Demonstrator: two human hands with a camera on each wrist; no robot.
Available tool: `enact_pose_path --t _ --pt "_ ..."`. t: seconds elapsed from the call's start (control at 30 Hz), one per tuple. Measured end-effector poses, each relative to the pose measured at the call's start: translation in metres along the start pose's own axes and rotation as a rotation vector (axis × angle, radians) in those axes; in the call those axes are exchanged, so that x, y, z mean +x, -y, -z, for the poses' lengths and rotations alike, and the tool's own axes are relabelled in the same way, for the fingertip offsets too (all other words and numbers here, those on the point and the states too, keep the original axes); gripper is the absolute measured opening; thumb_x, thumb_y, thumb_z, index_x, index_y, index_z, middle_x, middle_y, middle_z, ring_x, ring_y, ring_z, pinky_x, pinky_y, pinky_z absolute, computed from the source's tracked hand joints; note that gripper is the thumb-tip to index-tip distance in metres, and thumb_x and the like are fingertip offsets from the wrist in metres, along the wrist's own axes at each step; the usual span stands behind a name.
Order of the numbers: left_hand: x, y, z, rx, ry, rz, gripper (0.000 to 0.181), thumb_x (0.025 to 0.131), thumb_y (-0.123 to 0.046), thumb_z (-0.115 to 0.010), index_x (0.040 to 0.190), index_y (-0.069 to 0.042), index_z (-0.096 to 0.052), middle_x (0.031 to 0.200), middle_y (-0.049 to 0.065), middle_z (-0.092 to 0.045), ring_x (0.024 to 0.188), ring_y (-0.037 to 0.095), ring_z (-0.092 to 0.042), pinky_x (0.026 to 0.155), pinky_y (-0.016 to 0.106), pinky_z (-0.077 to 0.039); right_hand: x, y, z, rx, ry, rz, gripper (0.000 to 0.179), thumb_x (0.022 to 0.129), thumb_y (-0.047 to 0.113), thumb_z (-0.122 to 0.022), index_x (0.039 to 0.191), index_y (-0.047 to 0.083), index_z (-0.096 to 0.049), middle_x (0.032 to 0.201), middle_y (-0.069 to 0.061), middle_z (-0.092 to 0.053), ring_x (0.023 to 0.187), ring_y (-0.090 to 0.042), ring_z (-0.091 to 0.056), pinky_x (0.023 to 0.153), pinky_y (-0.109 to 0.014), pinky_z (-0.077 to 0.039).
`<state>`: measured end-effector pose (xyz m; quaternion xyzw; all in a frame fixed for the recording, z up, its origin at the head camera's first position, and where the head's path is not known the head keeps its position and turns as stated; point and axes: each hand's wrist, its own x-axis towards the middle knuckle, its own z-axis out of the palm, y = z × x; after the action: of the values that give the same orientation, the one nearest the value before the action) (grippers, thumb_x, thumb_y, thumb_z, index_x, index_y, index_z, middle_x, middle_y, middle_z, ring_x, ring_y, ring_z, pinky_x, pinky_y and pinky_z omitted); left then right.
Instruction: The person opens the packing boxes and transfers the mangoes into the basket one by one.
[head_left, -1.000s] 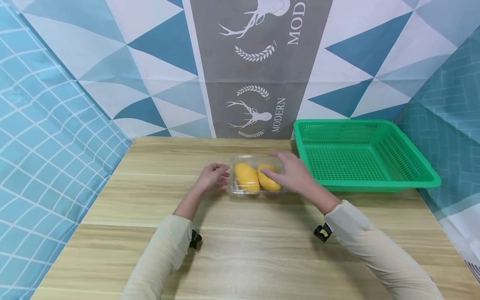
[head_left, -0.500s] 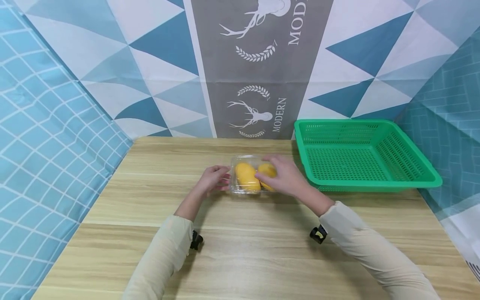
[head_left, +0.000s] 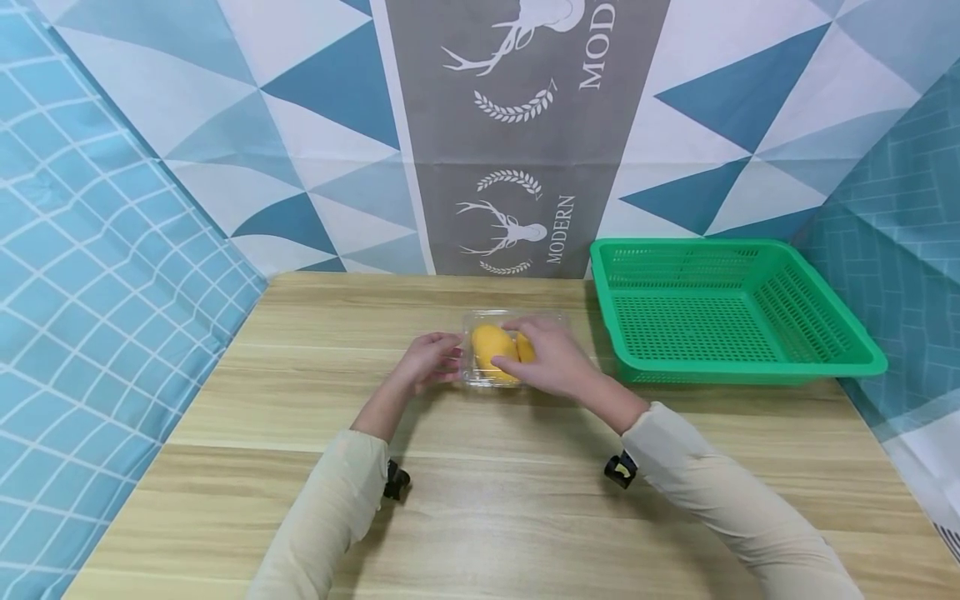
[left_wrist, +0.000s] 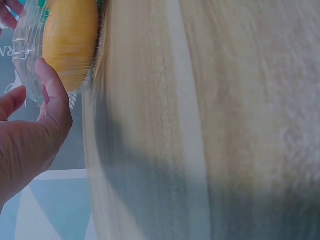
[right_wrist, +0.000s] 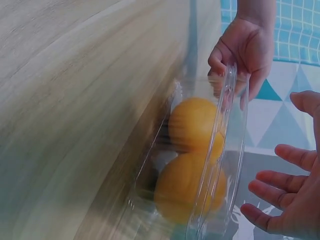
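A clear plastic box (head_left: pixel 474 377) with its lid down stands on the wooden tabletop, holding two yellow mangoes (head_left: pixel 491 342). At the box's left end my left hand (head_left: pixel 427 360) has its loosely bent fingers against the plastic. In the left wrist view, a fingertip of the left hand (left_wrist: pixel 35 140) meets the box's end beside a mango (left_wrist: pixel 75 40). Over the lid's right half hovers my right hand (head_left: pixel 547 354), fingers spread. The right wrist view shows the right hand (right_wrist: pixel 295 190) apart from the lid (right_wrist: pixel 235 150), with nothing in it.
A green plastic basket (head_left: pixel 750 367) with perforated walls stands at the back right of the wooden table (head_left: pixel 480 517). Patterned cloth (head_left: pixel 330 125) hangs behind the table, and blue checked cloth (head_left: pixel 112 250) borders it on the left.
My right hand has moved left across the lid, from the box's right end to above its middle. The left hand and the box have hardly moved.
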<state>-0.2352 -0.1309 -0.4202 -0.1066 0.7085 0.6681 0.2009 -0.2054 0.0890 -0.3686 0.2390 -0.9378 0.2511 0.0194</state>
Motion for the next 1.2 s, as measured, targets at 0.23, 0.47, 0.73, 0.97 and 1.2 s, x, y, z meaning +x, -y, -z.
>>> enact_pose_path --t 0.23,0.47,0.73,0.97,1.2 --pt "-0.001 0.001 0.000 0.011 0.019 -0.009 0.042 0.095 -0.020 -0.052 0.131 0.001 -0.045 0.108 0.012 -0.054 0.080 0.015 -0.059 0.070 0.026 -0.057 0.003 0.008 -0.007 -0.018 0.009 0.033 0.059 0.082 0.051 -0.062 0.127 0.014 -0.056 0.130 -0.008 -0.056 0.123 -0.027 -0.049 0.102 -0.050 -0.039" --pt "0.001 0.003 0.000 -0.001 0.030 -0.009 0.040 0.096 -0.018 -0.050 0.131 0.000 -0.045 0.109 0.013 -0.055 0.079 0.015 -0.060 0.071 0.027 -0.057 0.007 0.016 -0.016 -0.077 0.021 0.070 0.058 0.081 0.052 -0.062 0.125 0.015 -0.057 0.129 -0.008 -0.056 0.120 -0.025 -0.051 0.094 -0.045 -0.044" --pt "0.003 0.004 0.001 -0.013 0.027 0.001 0.040 0.096 -0.020 -0.051 0.130 -0.001 -0.046 0.109 0.013 -0.055 0.080 0.015 -0.059 0.072 0.027 -0.057 0.008 0.020 -0.019 -0.132 0.040 0.072 0.058 0.081 0.054 -0.062 0.127 0.018 -0.056 0.133 -0.009 -0.053 0.123 -0.027 -0.049 0.097 -0.046 -0.042" --pt "0.003 0.003 0.001 -0.004 0.039 -0.001 0.039 0.097 -0.022 -0.050 0.130 -0.002 -0.047 0.107 0.010 -0.054 0.079 0.014 -0.059 0.072 0.027 -0.057 0.011 0.019 -0.027 -0.187 0.062 0.094 0.059 0.082 0.055 -0.061 0.128 0.019 -0.056 0.133 -0.008 -0.053 0.124 -0.027 -0.047 0.099 -0.047 -0.040" --pt "0.003 0.003 0.001 -0.030 0.043 -0.007 0.040 0.096 -0.020 -0.052 0.130 -0.001 -0.046 0.103 0.009 -0.055 0.077 0.013 -0.058 0.070 0.026 -0.057 0.013 0.017 -0.034 -0.295 0.069 0.130 0.058 0.079 0.056 -0.063 0.127 0.023 -0.056 0.129 -0.007 -0.055 0.120 -0.026 -0.049 0.096 -0.047 -0.040"
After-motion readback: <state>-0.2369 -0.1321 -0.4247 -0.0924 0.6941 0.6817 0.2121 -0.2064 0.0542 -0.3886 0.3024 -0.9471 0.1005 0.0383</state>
